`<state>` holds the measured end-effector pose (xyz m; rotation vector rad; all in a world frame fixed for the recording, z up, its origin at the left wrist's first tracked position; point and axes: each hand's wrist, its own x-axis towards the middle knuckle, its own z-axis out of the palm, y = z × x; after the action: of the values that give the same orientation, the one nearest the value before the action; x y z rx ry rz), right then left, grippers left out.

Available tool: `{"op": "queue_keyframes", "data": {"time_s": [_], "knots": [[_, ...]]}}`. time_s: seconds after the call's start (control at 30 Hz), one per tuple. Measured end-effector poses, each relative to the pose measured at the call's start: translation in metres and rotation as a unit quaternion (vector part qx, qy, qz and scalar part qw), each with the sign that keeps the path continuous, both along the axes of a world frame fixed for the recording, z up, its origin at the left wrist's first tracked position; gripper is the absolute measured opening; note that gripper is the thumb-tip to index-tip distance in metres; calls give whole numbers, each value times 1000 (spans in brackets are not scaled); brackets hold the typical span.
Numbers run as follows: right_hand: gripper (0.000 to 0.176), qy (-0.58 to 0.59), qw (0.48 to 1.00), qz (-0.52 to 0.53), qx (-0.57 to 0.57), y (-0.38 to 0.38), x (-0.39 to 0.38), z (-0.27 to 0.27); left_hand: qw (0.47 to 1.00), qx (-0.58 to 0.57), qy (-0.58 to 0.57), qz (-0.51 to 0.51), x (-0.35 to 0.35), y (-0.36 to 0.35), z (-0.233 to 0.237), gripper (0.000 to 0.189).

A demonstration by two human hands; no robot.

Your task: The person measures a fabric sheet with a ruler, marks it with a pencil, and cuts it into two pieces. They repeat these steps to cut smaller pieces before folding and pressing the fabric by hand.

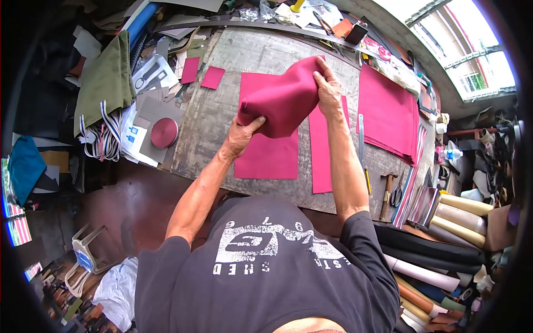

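Observation:
Between my two hands a piece of magenta fabric [286, 100] is held up above the workbench, bent in a soft curve. My left hand [241, 136] grips its lower left edge, thumb on top. At the upper right corner my right hand [328, 86] pinches it, fingers over the edge. Under it a flat magenta panel [266, 158] lies on the bench, partly covered from view. Beside that panel is a narrower magenta strip [321, 155]. A stack of larger magenta sheets [387, 111] lies to the right, with a metal ruler [361, 139] along its left side.
The wooden workbench [216, 122] carries two small magenta pieces [212, 77] at left. A hammer [386, 197] and scissors [396, 196] lie at its front right. A ribbon roll [164, 133] and green cloth [105, 83] sit left. Rolled materials [433, 250] are piled at lower right.

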<state>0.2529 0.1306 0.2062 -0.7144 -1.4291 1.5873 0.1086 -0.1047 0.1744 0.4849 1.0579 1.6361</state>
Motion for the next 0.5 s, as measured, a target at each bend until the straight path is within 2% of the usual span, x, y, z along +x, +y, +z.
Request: {"op": "queue_keyframes", "data": {"time_s": [0.1,0.13,0.17,0.23,0.27,0.3,0.33,0.43,0.5], "knots": [[51,-13,1000,7,8,-11,9,19,989,-16,145,-35,0,-19,21,31],[52,-51,998,4,37,-12,16,5,985,-6,169,-13,10,-25,12,34],[53,-89,994,0,67,-12,24,-20,999,-13,8,28,28,-29,-28,41],[62,-159,987,30,20,-34,33,-62,977,-85,-190,40,58,-51,-65,45],[72,-229,972,44,5,-39,46,-102,962,-126,-233,58,72,-60,-85,45],[79,-231,971,56,-12,-58,54,-120,944,-166,-274,77,84,-67,-108,44],[83,-293,953,53,-60,-77,63,-124,929,-199,-306,59,91,-75,-136,43],[86,-348,937,23,0,-126,96,-147,925,-237,-292,61,100,-82,-134,42],[84,-371,928,-8,30,-152,113,-159,934,-223,-272,64,108,-87,-139,42]]}}
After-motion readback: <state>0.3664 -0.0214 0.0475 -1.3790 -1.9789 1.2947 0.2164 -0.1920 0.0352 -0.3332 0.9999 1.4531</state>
